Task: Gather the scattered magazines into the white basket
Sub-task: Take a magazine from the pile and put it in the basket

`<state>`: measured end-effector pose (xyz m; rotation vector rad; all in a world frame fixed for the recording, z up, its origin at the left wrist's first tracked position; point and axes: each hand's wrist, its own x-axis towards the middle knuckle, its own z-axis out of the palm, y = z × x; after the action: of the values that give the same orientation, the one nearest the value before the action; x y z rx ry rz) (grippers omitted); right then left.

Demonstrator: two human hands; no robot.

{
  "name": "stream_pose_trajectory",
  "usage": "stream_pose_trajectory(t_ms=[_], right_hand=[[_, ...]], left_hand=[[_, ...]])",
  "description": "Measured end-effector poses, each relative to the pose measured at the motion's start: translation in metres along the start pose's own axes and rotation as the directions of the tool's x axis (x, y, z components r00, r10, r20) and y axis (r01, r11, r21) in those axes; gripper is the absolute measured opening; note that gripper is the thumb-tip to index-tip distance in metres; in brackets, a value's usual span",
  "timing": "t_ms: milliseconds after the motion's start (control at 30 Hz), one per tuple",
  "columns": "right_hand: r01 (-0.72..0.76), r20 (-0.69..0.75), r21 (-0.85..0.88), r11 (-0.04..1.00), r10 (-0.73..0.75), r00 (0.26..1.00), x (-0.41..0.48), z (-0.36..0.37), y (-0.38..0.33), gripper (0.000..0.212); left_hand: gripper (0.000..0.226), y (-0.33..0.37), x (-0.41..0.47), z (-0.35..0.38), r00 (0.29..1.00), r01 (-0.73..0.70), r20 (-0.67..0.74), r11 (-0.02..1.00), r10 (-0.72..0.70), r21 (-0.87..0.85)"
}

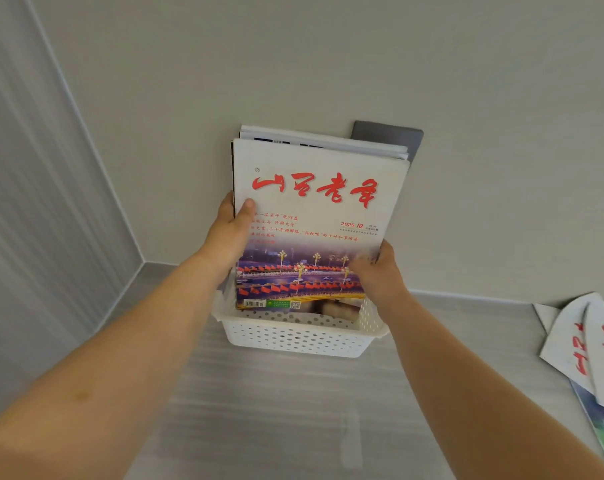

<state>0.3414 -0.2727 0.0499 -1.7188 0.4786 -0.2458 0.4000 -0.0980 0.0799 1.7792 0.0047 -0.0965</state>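
While the left hand [229, 233] is gripping the left edge of the front magazine [321, 202], with its thumb lying on the cover and its fingers curling behind, the right hand [376, 271] is clasping the lower right edge of the same magazine. It is standing on its short bottom edge inside the white basket [293, 336], its long axis running upward and leaning back toward the wall [328, 64]. The cover is facing the person, red title at the top and barcode at the bottom. Several other magazines [325, 142] are standing just behind it in the same way, their top edges showing above it. The perforated basket is sitting at the back edge of the desk [276, 410], touching or nearly touching the wall, toward the back left corner. A grey panel [387, 136] is showing on the wall behind the stack. Loose magazines [588, 344] are lying flat and overlapping at the right edge of the desk, well apart from the basket.
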Motion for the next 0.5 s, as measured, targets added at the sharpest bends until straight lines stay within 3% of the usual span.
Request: stream_pose_trajectory(t_ms=[133, 233, 367, 500], right_hand=[[0.034, -0.080, -0.094, 0.995, -0.042, 0.996, -0.024, -0.029, -0.001, 0.059], [0.056, -0.104, -0.211, 0.976, -0.079, 0.991, -0.055, -0.066, 0.012, 0.053], [0.075, -0.120, -0.415, 0.907, -0.137, 0.983, -0.112, -0.139, 0.041, 0.049], [0.003, -0.158, -0.604, 0.797, -0.123, 0.980, -0.174, -0.237, 0.078, 0.045]], left_hand=[[0.054, 0.008, -0.035, -0.007, 0.980, -0.021, -0.193, 0.990, 0.047, 0.137], [0.048, 0.012, -0.082, 0.004, 0.973, -0.069, -0.214, 0.992, 0.091, 0.110], [0.036, 0.006, -0.165, 0.045, 0.996, -0.067, -0.057, 0.998, 0.066, -0.010], [0.018, -0.012, -0.249, 0.108, 0.963, -0.054, 0.266, 0.996, 0.033, 0.075]])
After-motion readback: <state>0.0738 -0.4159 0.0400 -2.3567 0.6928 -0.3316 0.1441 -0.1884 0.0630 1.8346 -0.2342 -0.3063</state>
